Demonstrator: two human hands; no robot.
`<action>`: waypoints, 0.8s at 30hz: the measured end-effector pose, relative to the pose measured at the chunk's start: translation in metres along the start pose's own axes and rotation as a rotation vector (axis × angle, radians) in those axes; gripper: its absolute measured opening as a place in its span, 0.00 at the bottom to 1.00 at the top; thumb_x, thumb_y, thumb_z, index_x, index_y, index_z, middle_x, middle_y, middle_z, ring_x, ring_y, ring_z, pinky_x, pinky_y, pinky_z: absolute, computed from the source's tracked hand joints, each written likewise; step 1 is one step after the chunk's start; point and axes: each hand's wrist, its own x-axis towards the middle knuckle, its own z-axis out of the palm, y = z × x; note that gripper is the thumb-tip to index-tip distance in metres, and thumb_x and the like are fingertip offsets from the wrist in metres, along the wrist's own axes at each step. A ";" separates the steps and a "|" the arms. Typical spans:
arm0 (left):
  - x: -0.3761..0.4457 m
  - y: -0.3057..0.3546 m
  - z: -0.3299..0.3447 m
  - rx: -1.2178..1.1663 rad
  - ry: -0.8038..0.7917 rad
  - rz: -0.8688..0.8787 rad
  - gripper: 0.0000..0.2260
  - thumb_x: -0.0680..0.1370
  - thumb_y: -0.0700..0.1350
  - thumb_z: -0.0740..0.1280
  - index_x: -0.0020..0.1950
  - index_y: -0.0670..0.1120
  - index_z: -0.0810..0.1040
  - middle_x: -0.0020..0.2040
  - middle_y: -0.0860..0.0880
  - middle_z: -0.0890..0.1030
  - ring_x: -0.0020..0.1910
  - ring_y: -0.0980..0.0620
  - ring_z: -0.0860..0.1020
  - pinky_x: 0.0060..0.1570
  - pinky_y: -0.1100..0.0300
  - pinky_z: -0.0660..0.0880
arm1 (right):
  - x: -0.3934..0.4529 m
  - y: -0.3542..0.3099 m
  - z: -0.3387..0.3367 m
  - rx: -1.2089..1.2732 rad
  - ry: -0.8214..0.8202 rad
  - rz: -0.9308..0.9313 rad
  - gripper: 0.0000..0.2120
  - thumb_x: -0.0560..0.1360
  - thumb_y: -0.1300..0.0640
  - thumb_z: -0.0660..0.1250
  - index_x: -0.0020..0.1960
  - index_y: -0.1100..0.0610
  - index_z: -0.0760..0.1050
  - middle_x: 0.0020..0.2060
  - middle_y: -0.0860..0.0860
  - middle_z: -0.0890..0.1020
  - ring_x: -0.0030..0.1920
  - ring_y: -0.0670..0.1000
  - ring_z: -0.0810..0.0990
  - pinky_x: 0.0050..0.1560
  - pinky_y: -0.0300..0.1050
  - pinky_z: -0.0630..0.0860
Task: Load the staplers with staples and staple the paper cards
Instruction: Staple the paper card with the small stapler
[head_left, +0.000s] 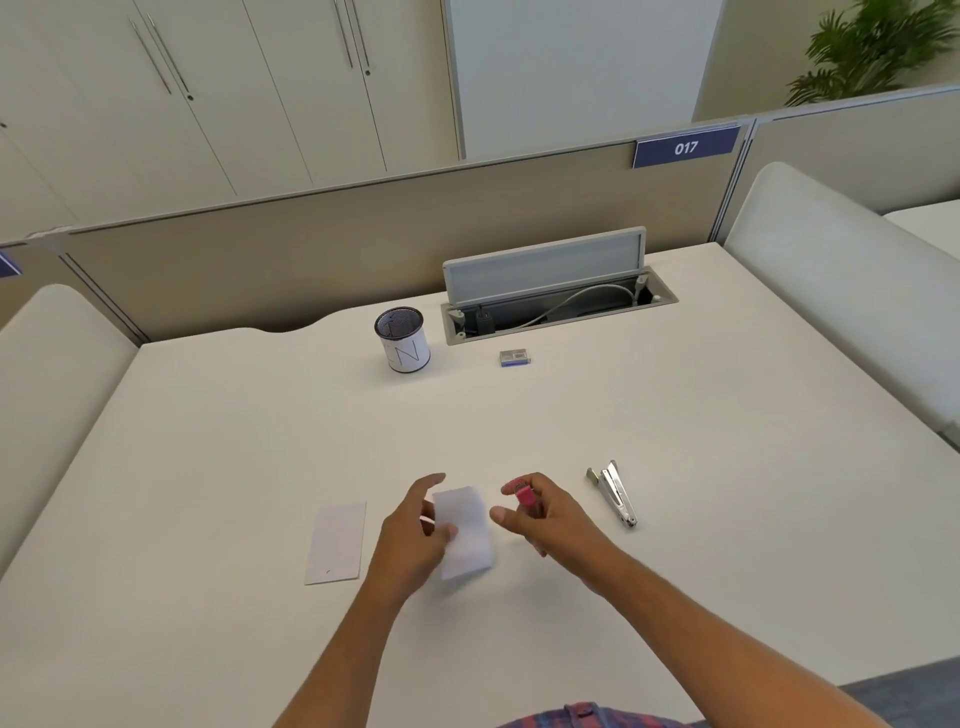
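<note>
Left hand (415, 525) pinches a white card (464, 532) just above the counter (208, 441), right hand (540, 512) grips a pink stapler (523, 493) right beside it. Another card (336, 543) lies flat to the left, silver stapler (615, 493) on the right, staple box (515, 358) further back near a cup (402, 340)

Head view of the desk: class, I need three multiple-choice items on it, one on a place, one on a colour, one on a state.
1. Where does the silver stapler lie?
A. right of the right hand
B. inside the pen cup
C. on the spare card

2. What colour is the stapler in the right hand?
A. green
B. pink
C. black

3. The card at the left hand is
A. pinched in its fingers
B. torn in half
C. rolled up

Answers: 1 A, it rests on the desk beyond that hand; 2 B, pink shows between the fingers; 3 A, thumb and fingers close on its edge.
</note>
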 end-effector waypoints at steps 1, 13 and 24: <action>-0.004 0.006 0.000 -0.091 -0.006 0.014 0.27 0.76 0.40 0.72 0.67 0.65 0.71 0.50 0.47 0.81 0.45 0.48 0.82 0.47 0.57 0.81 | 0.001 -0.001 -0.001 0.000 0.007 -0.011 0.17 0.73 0.44 0.77 0.57 0.48 0.78 0.31 0.45 0.72 0.30 0.47 0.69 0.34 0.40 0.68; -0.027 0.057 -0.003 -0.508 -0.094 0.027 0.20 0.74 0.38 0.76 0.64 0.51 0.78 0.49 0.40 0.85 0.44 0.47 0.83 0.40 0.61 0.77 | -0.003 -0.040 -0.007 0.173 0.131 -0.212 0.10 0.76 0.63 0.75 0.47 0.69 0.78 0.28 0.47 0.72 0.26 0.43 0.67 0.26 0.33 0.63; -0.036 0.054 0.013 -0.621 -0.170 -0.131 0.08 0.81 0.41 0.69 0.58 0.40 0.83 0.49 0.39 0.87 0.41 0.47 0.82 0.42 0.56 0.75 | -0.018 -0.047 -0.016 -0.085 0.247 -0.417 0.04 0.76 0.64 0.74 0.47 0.55 0.84 0.39 0.43 0.85 0.41 0.42 0.81 0.43 0.31 0.74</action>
